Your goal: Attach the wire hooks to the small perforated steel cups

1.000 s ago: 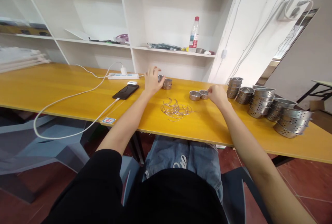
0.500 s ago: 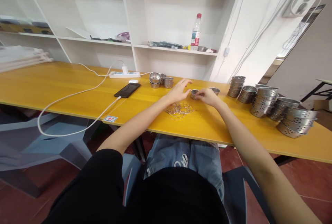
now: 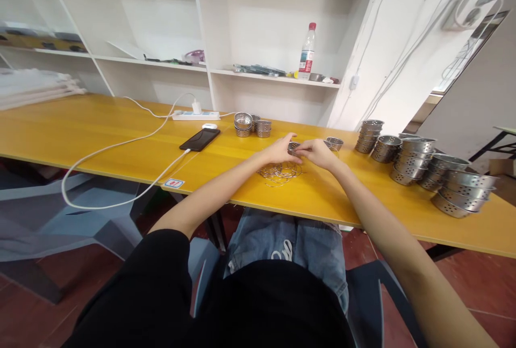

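A small perforated metal cup [image 3: 293, 146] is between my two hands, above the wooden table. My left hand [image 3: 281, 150] curls around its left side, thumb in front and fingers behind. The fingertips of my right hand [image 3: 319, 153] pinch the cup's right rim. Just below my left hand lies a loose tangle of thin metal wire rings [image 3: 278, 174]. Beyond my right hand stands another perforated cup [image 3: 335, 143], with a further cup partly hidden by that hand.
Several small perforated cups [image 3: 243, 123] cluster at the table's back. Taller stacks of metal cups [image 3: 411, 160] line the right side. A black phone [image 3: 200, 139] on a white cable lies left, near a power strip [image 3: 196, 115]. A bottle [image 3: 307, 52] stands on the shelf.
The cup has moved left, from near my right fingertips into my left hand. My left hand has closed around it, and my right hand has shifted slightly left with it.
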A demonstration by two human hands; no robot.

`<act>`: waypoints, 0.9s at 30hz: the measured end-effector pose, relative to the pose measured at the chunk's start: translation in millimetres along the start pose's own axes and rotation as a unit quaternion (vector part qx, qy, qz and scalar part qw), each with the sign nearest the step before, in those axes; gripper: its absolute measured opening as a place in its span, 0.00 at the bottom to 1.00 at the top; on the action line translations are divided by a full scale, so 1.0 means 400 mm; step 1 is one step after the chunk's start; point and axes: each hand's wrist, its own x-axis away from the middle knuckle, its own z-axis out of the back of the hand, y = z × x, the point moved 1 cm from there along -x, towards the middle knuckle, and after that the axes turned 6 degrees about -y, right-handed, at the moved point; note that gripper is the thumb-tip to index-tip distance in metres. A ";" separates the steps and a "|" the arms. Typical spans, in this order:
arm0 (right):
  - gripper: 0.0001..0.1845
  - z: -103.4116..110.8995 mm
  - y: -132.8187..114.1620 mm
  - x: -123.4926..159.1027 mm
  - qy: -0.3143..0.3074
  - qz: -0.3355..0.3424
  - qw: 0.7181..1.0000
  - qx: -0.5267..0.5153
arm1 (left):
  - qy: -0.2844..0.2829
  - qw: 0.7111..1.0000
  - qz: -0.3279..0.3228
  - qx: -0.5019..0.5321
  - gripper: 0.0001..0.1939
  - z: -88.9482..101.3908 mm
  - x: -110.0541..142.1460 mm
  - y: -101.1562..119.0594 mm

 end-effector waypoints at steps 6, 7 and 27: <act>0.10 -0.010 -0.019 0.003 0.014 -0.020 0.997 -0.079 | 0.016 0.996 0.001 0.090 0.54 -0.021 -0.014 -0.039; 0.10 -0.010 -0.022 0.004 0.022 -0.025 0.995 -0.095 | 0.014 0.995 0.002 0.104 0.52 -0.025 -0.015 -0.042; 0.19 -0.003 -0.050 0.002 0.140 -0.077 0.937 -0.311 | 0.121 0.982 -0.141 0.009 0.35 -0.012 0.008 0.044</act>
